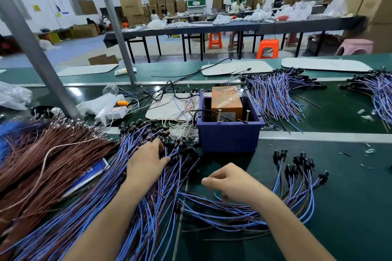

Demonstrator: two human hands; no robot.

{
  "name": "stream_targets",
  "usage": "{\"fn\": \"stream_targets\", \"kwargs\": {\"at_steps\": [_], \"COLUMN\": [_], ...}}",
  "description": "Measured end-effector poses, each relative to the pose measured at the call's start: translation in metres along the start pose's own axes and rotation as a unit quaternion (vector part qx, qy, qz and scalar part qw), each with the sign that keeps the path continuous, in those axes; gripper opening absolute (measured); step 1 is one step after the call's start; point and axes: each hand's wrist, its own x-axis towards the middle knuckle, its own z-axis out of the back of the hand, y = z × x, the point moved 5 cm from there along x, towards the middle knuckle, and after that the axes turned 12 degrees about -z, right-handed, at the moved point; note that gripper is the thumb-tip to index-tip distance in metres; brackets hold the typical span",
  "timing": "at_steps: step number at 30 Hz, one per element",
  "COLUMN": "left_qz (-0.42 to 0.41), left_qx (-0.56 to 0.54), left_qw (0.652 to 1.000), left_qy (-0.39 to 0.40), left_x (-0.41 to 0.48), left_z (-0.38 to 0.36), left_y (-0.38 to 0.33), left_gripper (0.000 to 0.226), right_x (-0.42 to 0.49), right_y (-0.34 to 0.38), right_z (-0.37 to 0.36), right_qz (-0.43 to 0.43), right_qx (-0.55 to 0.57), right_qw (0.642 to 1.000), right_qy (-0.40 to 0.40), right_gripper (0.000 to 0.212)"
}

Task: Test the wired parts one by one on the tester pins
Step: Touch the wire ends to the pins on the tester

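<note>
Heap of blue-purple wired parts [152, 203], centre left on green counter [350, 197], long axis lower left to upper right, black heads [181, 146] toward blue plastic tester box [229, 137], left hand [148, 162] relaxed on them, right hand [230, 182] curled, grasp unclear.

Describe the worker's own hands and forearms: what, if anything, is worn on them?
The left hand and the right hand are bare: no gloves or rings show. The left forearm and right forearm are bare too, with no sleeve, watch or wrist strap in view down to the picture's lower edge.
</note>
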Motion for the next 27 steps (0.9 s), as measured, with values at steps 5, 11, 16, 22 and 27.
{"fn": "stream_targets", "kwargs": {"at_steps": [5,11,16,22,27], "left_qz": [0.008,0.017,-0.062,-0.111,-0.107], "left_qx": [0.031,-0.095,-0.306,-0.425,-0.476], "left_qw": [0.999,0.995,0.944,0.898,0.868], "left_qy": [0.007,-0.029,-0.108,-0.023,0.092], "left_x": [0.003,0.004,-0.006,-0.018,-0.027], "left_z": [-0.004,0.000,0.014,-0.001,-0.015], "left_y": [-0.006,-0.008,-0.050,-0.091,-0.084], "left_gripper": [0.023,0.006,0.012,0.008,0.012], "right_x": [-0.003,-0.009,-0.016,-0.017,-0.019], "right_y": [-0.005,-0.001,0.018,0.014,-0.021], "right_z": [-0.002,-0.001,0.003,0.011,0.052], "right_qz": [-0.008,0.012,0.121,0.120,0.083], "right_qx": [0.020,0.073,0.278,0.455,0.626], "right_qw": [1.000,0.997,0.953,0.880,0.756], "right_qy": [0.010,-0.003,-0.028,-0.066,-0.170], "right_gripper": [0.034,0.030,0.021,0.029,0.024]}}
